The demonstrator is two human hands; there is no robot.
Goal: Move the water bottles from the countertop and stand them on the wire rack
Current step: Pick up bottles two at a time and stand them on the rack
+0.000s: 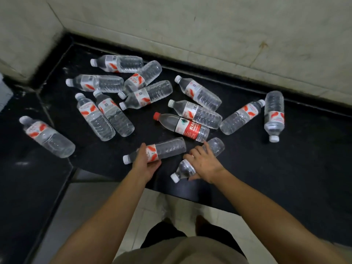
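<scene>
Several clear water bottles lie on their sides on the black countertop (285, 168). My left hand (145, 162) is wrapped around the middle of one white-capped bottle (169, 148) near the front edge. My right hand (204, 162) grips a second white-capped bottle (185, 169) beside it, covering its label. Just behind my hands lies a bottle with a red cap and red label (182, 126). More bottles are piled at the back left (114, 84). One lies alone at the far left (48, 137), another at the far right (274, 115). No wire rack is in view.
Pale tiled walls (209, 31) close the counter at the back and left, forming a corner. The counter's front edge is angled, with a light tiled floor (152, 202) and my feet below it.
</scene>
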